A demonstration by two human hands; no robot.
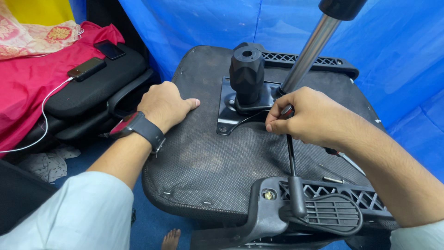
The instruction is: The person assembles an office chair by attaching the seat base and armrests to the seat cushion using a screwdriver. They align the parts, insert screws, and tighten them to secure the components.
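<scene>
Armrest (323, 210) nearest; right hand (307, 115) fisted, left hand (164, 105) flat on seat underside (203, 157).

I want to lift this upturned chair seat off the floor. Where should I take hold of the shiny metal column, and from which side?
Grip the metal column on its bare middle stretch, from its open right side. It is round, smooth and leans up and away, so a full wrap suits it; the right hand crowds its base.

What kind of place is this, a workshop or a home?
Probably a home or a small makeshift work corner, not a proper workshop. An upturned office chair seat lies under both hands, blue sheeting hangs behind, and two phones rest on a dark cushion beside pink cloth.
</scene>
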